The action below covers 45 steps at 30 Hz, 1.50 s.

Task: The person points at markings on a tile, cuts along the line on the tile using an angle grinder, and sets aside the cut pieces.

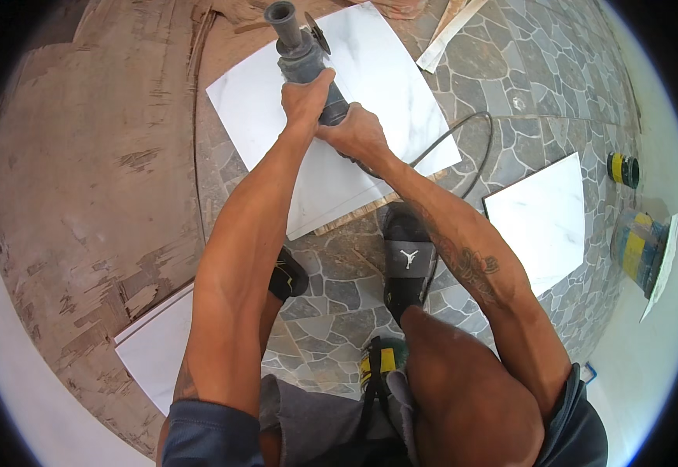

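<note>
the left hand [305, 101] wraps the front of a grey angle grinder [297, 68], and the right hand [356, 134] grips its rear. just beyond the hands, the grinder's disc [318, 33] shows against a white tile [397, 101]. a dark cable [490, 134] loops right of them; farther right lies a 2nd tile [541, 218]. left spreads a worn brown sheet [105, 156].

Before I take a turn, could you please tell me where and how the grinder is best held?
I'd grip the grinder by its long, narrow body, coming from the rear, on the wearer's side, since the disc sits at the far end. The left hand and right hand wrap that body, the left one nearer the disc.
</note>
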Each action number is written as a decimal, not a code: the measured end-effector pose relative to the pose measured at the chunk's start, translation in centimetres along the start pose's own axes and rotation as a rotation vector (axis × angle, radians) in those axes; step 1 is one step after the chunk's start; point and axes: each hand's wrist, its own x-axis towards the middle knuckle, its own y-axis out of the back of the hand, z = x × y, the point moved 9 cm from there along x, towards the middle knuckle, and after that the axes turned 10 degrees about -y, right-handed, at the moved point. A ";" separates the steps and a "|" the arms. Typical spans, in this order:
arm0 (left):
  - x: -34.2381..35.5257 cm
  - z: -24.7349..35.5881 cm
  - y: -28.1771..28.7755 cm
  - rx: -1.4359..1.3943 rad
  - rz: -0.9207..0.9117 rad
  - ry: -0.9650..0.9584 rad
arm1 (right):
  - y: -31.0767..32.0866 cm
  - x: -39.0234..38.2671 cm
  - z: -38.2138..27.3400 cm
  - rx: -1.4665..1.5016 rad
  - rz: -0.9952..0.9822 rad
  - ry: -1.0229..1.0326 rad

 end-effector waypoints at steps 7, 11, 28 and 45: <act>-0.4 0.0 -0.1 0.021 0.017 -0.009 | 0.3 -0.3 0.3 -0.008 0.041 0.022; -0.4 -0.7 -0.1 -0.015 0.016 0.018 | 0.3 -0.7 0.4 -0.005 0.045 0.015; -1.7 -1.5 -0.1 0.038 0.014 -0.017 | -0.3 -1.8 1.9 0.000 -0.019 -0.048; -2.9 -1.2 -0.7 -0.002 0.006 -0.028 | 0.0 -2.1 2.8 0.000 0.075 0.038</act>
